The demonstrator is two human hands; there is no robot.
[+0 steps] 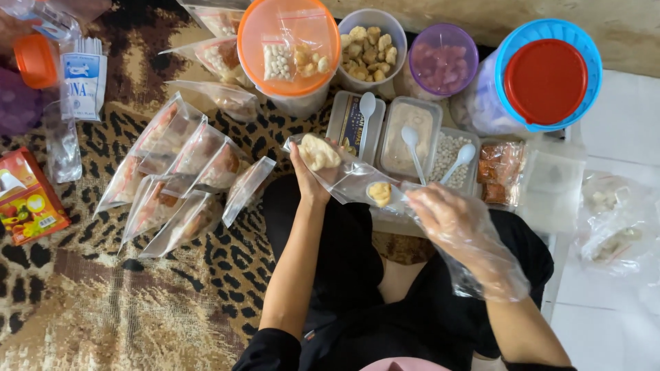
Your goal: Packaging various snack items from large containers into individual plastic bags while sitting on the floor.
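Note:
My left hand grips one end of a clear plastic bag, with a pale fried piece inside it near my fingers. My right hand, covered by a loose clear plastic glove, touches the bag's other end, close to a small yellowish piece that sits in the bag. The bag is held above my lap, in front of several small rectangular trays that have white spoons in them.
Several filled clear bags lie on the leopard-print rug at left. Behind the trays stand an orange-lidded tub, a bowl of fried chunks, a purple-lidded tub and a blue-rimmed container with a red lid. An orange carton lies far left.

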